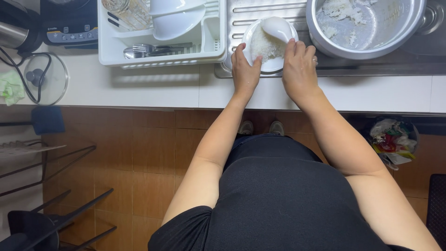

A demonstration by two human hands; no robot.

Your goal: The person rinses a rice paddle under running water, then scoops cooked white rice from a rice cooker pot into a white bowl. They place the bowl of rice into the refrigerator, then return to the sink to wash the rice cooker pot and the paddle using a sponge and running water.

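surface (153,88): white, its far edge out of frame | metal pot (367,25): rice stuck inside, top rim cut off | dish rack (162,35): partly cut off | rice bowl (268,45) on the sink drainboard, white rice paddle (278,29) resting in it | left hand (245,69) and right hand (299,69): fingers cupped round the bowl's sides, hiding its near rim
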